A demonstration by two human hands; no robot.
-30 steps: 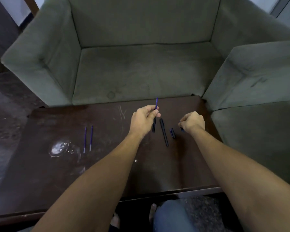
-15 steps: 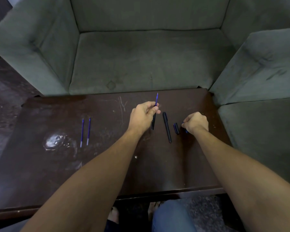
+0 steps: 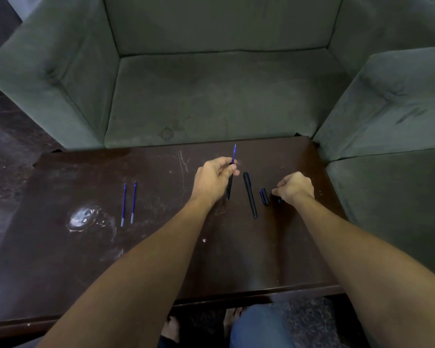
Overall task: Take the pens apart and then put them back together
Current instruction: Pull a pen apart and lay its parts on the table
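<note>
The left hand (image 3: 216, 178) pinches a slim black plastic pen barrel (image 3: 229, 190) with its thin blue refill (image 3: 234, 153) poking out the top, above the dark brown wooden counter (image 3: 86, 259). The right hand (image 3: 296, 188) pinches a small dark pen piece (image 3: 276, 195) with curled fingers on the counter, just beside a short black cap (image 3: 264, 196). All look light, smooth and apt to roll, and the refill probably flexes, so gripping the stiffer barrel near the joint seems wisest.

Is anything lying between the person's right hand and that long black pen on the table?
Yes: a short black cap lies on the table between the right hand and the long black pen, apart from the pen. It could probably just be reached over. The right hand itself pinches a small dark piece.
</note>
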